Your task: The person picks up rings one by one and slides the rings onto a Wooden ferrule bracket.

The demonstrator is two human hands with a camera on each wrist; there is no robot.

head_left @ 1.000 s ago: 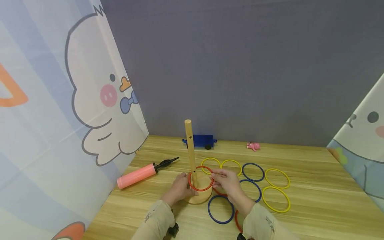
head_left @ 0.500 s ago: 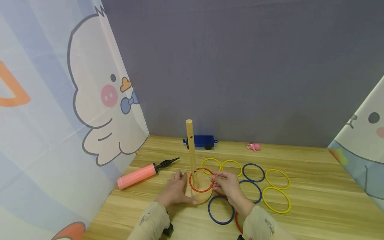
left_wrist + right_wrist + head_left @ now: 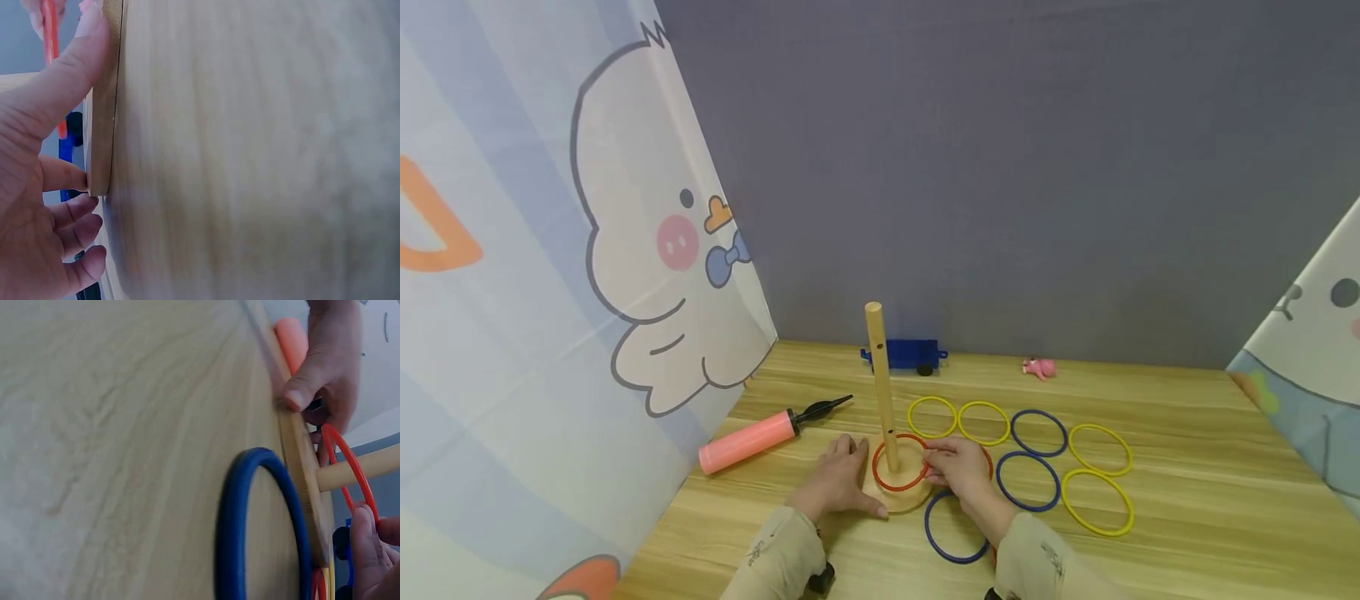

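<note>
Handling: thin red plastic ring [image 3: 898, 463] is judged light, stiff; right hand [image 3: 957, 472] pinches its rim, left hand [image 3: 837, 482] lies spread, steadying round wooden peg base [image 3: 898, 498].

Both forearms, in pale sleeves, extend forward side by side. The left hand [image 3: 841, 481] lies low with palm down, fingers straight and slightly spread, thumb stretched out to the right. The right hand [image 3: 957, 472] is raised a little, its thumb and fingertips [image 3: 365, 540] drawn together in a pinch.
</note>
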